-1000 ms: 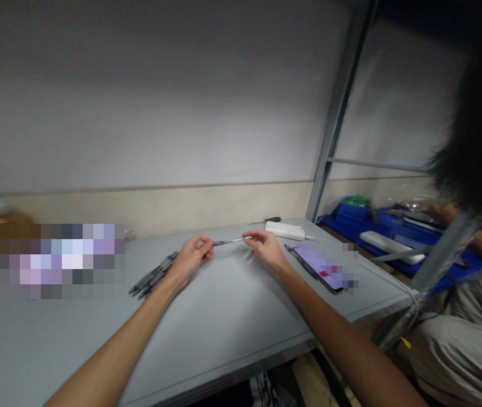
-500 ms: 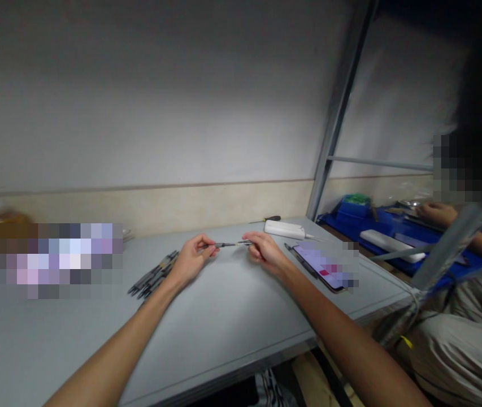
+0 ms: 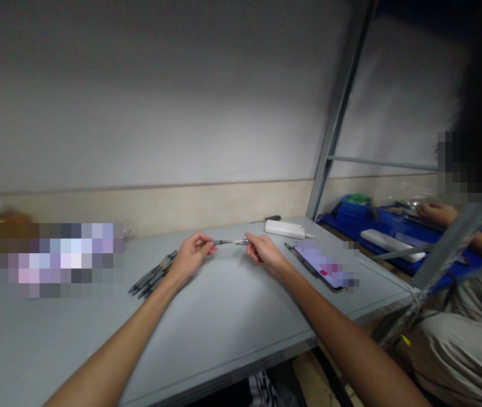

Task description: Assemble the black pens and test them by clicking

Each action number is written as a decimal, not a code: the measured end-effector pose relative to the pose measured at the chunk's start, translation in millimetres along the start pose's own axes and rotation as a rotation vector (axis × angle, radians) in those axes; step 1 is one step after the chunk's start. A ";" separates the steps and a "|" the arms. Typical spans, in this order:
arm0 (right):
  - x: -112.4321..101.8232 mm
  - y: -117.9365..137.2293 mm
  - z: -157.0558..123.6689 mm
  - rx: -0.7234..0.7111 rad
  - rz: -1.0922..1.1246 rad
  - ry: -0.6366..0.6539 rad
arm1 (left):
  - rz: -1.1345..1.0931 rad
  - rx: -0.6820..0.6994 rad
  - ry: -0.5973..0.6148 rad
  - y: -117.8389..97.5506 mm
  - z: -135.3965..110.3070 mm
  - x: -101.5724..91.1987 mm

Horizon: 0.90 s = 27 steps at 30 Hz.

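Observation:
Over the middle of the grey table, both hands hold a slim pen point(image 3: 226, 242) lying level between them. My left hand point(image 3: 190, 255) pinches its dark left end between thumb and fingers. At the other end, my right hand point(image 3: 265, 252) is closed round a clear or silvery part, its thumb lying along the top. A thin section of the pen shows between the hands; whether its parts are joined there is too small to tell. Beside my left wrist lies a pile of several dark pens point(image 3: 153, 275).
To the right lie a lit phone point(image 3: 323, 268), a dark pen point(image 3: 304, 263) along its edge, a white case-like device point(image 3: 285, 229) with a cable, and a screwdriver point(image 3: 272, 218). A metal post point(image 3: 336, 113) stands beyond. A co-worker's hand point(image 3: 438, 213) is over a blue table.
The thin gap between the two pen parts has narrowed, and the silvery part now reaches closer to the left one. My right fingers have shifted slightly, and the thumb now lies straighter.

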State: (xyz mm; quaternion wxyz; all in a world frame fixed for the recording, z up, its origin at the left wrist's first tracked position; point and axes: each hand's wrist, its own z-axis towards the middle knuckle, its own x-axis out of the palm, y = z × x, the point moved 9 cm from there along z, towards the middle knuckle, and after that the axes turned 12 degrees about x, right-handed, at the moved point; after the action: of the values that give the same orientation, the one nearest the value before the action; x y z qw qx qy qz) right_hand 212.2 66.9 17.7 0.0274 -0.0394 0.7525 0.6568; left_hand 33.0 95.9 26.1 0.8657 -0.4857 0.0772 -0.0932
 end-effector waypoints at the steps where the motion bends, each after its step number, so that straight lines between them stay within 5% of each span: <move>1: -0.2 0.5 0.2 -0.005 -0.034 -0.008 | -0.001 -0.001 -0.002 0.2 0.4 -0.4; 13: -5.2 16.7 -6.3 -0.157 0.066 -0.028 | -0.038 -0.053 -0.063 -6.1 0.0 -8.1; 27: -3.3 17.6 -5.4 -0.200 -0.231 -0.093 | -0.102 -0.140 -0.001 -3.8 -5.0 2.0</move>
State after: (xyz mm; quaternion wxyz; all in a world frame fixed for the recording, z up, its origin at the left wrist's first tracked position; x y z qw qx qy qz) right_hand 213.9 64.1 36.0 0.1335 -0.0975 0.6719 0.7220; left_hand 33.5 89.3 26.7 0.8239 -0.5483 0.0582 -0.1311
